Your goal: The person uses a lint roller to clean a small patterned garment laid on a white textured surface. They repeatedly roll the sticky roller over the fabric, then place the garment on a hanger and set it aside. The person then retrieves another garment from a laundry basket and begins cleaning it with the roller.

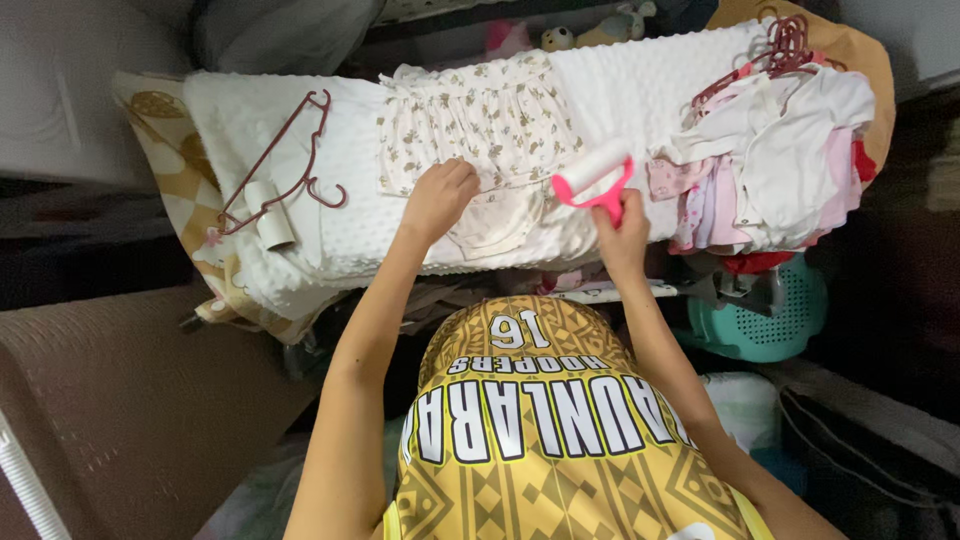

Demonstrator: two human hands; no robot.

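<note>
Pink-handled, one lint roller stands in the right hand, whose fingers wrap its handle, the white roll touching the edge of one small floral garment. That garment lies spread flat on a white dotted pad. The left hand presses on it with fingers curled under. One dark red hanger and one cardboard tube lie to the left; a heap of baby clothes on hangers sits to the right. One teal basket shows below.
</note>
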